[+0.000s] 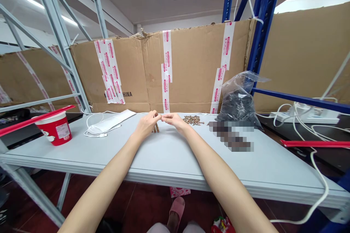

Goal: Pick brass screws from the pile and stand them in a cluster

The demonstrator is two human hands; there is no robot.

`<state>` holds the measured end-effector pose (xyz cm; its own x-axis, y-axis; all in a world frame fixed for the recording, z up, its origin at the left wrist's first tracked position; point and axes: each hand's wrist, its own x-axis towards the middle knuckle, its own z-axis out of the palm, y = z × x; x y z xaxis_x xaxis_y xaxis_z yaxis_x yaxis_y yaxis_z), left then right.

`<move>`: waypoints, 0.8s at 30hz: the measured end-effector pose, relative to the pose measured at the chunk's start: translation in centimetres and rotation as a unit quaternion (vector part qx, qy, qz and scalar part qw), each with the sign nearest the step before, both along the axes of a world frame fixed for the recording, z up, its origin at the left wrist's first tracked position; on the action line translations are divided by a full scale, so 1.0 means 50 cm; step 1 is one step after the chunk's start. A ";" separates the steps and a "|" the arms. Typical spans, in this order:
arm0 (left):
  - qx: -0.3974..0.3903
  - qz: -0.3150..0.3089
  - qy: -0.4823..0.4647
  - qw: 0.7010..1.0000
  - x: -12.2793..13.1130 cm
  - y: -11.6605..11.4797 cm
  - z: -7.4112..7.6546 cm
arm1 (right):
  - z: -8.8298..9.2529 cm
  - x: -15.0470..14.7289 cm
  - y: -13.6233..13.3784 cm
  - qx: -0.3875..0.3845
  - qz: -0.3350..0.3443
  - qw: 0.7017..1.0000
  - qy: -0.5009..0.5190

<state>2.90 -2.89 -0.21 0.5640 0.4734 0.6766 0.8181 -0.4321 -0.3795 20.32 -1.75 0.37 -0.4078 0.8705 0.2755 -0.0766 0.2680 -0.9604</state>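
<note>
My left hand (147,122) is raised just above the table, its fingertips pinched together. Several short brown-gold pieces (155,128) show just below its fingers; whether they hang from the hand or stand on the table I cannot tell. Close beside it, my right hand (173,120) is also pinched, its fingertips almost meeting those of the left. Whatever lies between the fingers is too small to make out. Just right of my right hand, a loose pile of small brass-coloured parts (193,120) is spread on the grey table (169,156).
A bag of dark material (237,105) stands at the back right, beside a blurred-out patch (232,136). To the left are a white power strip with cable (112,122) and a red cup (56,129). Cardboard (194,69) walls the back; metal posts flank it.
</note>
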 end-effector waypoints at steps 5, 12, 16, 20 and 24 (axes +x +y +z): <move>-0.011 -0.002 -0.015 1.000 0.004 -0.005 0.007 | -0.008 -0.002 0.009 -0.021 0.010 1.000 0.006; -0.053 -0.016 -0.016 0.998 0.006 -0.008 0.005 | 0.001 0.006 -0.006 -0.050 0.017 0.998 0.014; -0.061 -0.015 -0.027 0.998 0.006 -0.004 0.001 | 0.007 0.008 -0.016 -0.051 0.070 0.996 0.014; -0.046 0.000 -0.027 0.999 0.008 -0.002 -0.002 | 0.009 0.006 -0.018 -0.036 0.087 0.995 0.012; -0.018 0.023 -0.027 0.999 0.006 -0.001 -0.002 | 0.009 0.003 -0.017 -0.039 0.082 0.996 0.010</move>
<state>3.19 -2.95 -0.32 0.5033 0.5226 0.6881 0.8567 -0.4056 -0.3187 20.45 -2.62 0.81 -0.5406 0.8122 0.2193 -0.1329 0.1750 -0.9756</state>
